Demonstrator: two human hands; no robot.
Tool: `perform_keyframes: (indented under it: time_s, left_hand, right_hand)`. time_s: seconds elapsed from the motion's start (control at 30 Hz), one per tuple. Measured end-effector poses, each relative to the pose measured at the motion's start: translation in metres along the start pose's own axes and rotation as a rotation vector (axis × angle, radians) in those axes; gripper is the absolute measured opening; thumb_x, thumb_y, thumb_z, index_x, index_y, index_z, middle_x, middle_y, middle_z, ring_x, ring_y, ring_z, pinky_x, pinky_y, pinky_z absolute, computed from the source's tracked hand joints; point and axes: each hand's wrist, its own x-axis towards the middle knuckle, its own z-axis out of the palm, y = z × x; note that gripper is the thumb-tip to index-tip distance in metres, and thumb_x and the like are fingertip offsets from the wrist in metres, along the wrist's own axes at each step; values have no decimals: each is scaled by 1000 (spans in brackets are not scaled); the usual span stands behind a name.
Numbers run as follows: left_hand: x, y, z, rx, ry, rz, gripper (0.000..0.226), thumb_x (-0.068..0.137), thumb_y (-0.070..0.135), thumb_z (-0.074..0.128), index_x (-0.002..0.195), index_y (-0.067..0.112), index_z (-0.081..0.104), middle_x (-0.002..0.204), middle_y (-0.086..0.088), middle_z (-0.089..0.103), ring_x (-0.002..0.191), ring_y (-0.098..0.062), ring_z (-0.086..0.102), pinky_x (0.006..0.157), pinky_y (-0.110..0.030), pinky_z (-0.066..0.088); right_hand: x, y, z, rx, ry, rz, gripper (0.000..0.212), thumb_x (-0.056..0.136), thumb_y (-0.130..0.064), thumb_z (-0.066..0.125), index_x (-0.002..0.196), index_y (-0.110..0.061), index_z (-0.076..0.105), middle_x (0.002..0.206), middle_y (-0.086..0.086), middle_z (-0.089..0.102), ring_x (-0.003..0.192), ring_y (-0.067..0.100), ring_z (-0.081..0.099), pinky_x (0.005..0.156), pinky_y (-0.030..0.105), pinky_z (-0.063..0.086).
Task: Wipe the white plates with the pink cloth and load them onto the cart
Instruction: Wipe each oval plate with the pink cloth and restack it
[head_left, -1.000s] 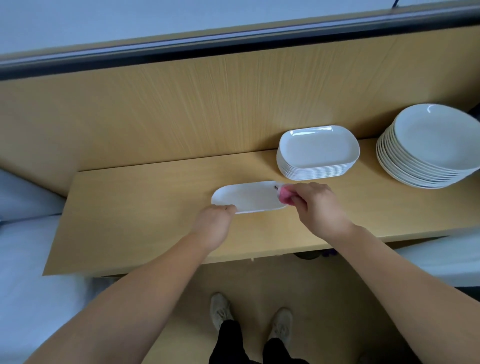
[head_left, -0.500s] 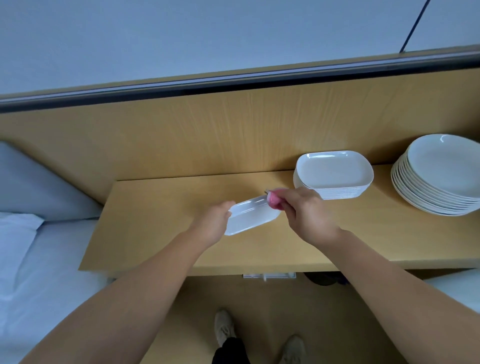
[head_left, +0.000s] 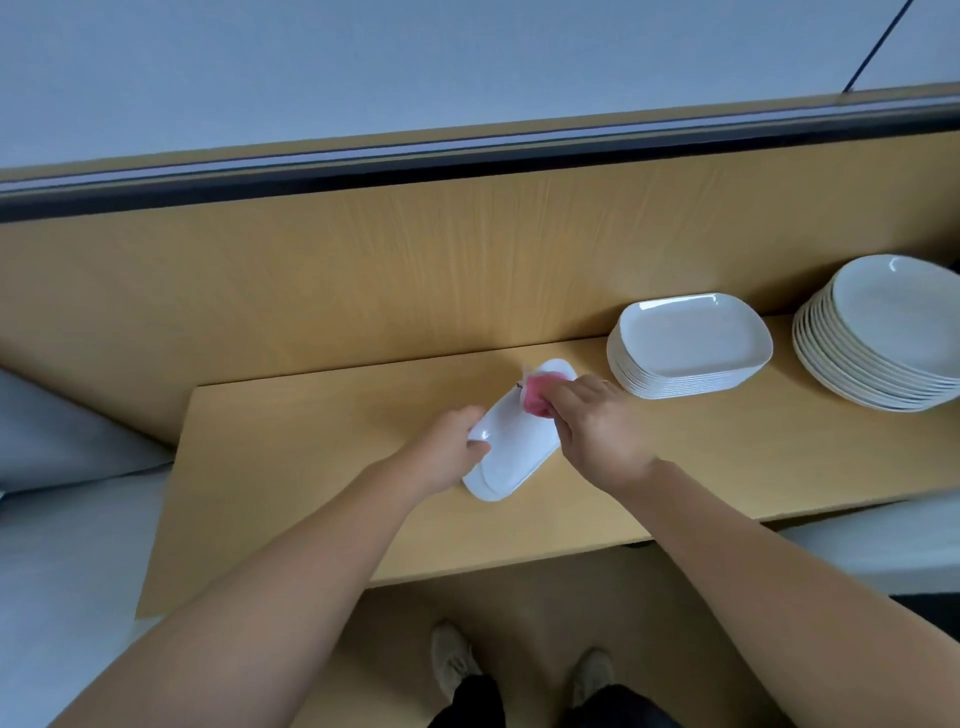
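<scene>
Turned slantwise since half a second before, the oblong white plate (head_left: 511, 447) was held at its left rim by the curled fingers of the left grip (head_left: 453, 448), while the pink cloth (head_left: 536, 399), bunched in the closed right grip (head_left: 597, 428), was pressed on the plate's far end. The wipe would best be made by drawing the cloth down the whole face, rim included, with the plate kept steady. On the pale wood bench (head_left: 311, 457), the stacked oblong plates (head_left: 691, 345) and stacked round plates (head_left: 893, 332) were ranged to the right below a grey wall; no cart was seen.
</scene>
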Motion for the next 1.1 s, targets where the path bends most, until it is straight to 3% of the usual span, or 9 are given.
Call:
perform_keyframes:
  time_s: [0.13,0.27,0.43,0.5,0.67,0.73,0.83,1.0,1.1]
  left_hand:
    - [9,-6,5,-17,59,-51,28,85,24,64,111,16,59,102,-5,64,93,-25,62,75,-37,49]
    - [19,-8,5,7,122,-76,15,86,17,60,100,14,62,88,-3,65,78,-22,58,65,-31,43]
    - [25,-6,6,-24,134,-88,39,85,11,60,118,30,63,100,8,69,91,-17,63,75,-29,48]
    - [27,-7,6,-12,142,-115,42,85,11,59,122,32,61,104,8,68,94,-17,62,75,-28,48]
    - [27,-11,11,44,151,-180,34,88,16,57,121,25,60,107,4,65,97,-20,60,77,-30,48]
    - [26,-12,13,4,171,-219,29,88,17,57,116,24,61,104,2,65,95,-20,61,81,-36,52]
    - [25,-12,15,-8,191,-229,26,88,17,57,113,21,62,101,-1,65,94,-22,62,82,-39,54]
    - [25,-15,14,-70,270,-244,28,88,18,60,116,22,61,101,3,65,92,-18,61,78,-34,52]
    - [29,-14,15,-122,285,-252,35,87,19,61,121,19,59,106,2,64,95,-19,60,78,-32,51]
  right_hand:
    - [3,1,22,-90,-68,-82,40,60,14,70,89,-12,69,82,3,68,70,29,60,62,34,45]
    - [1,10,58,-99,-199,-104,45,58,6,79,100,-11,71,104,5,71,96,29,65,79,39,54]
    - [-1,24,83,-118,-469,-137,70,65,-2,81,131,-11,59,139,9,56,127,38,51,98,62,43]
    - [6,35,84,-99,-535,-134,75,65,2,78,136,-13,55,144,8,51,131,38,47,98,63,39]
    - [24,78,86,142,-588,144,55,99,-7,44,151,-18,32,159,-1,24,146,25,24,111,50,34]
    - [27,83,79,197,-587,285,46,104,-19,39,150,-16,33,156,-1,32,138,24,38,107,33,39]
    - [26,77,71,245,-549,384,42,105,-23,36,145,-15,40,148,-1,44,116,22,54,89,25,44]
    - [7,70,78,277,-676,506,56,101,-13,39,154,-11,20,160,7,21,145,25,25,115,36,28]
    - [-7,48,94,152,-762,493,62,98,-7,39,153,-5,11,161,12,7,149,29,11,110,43,34]
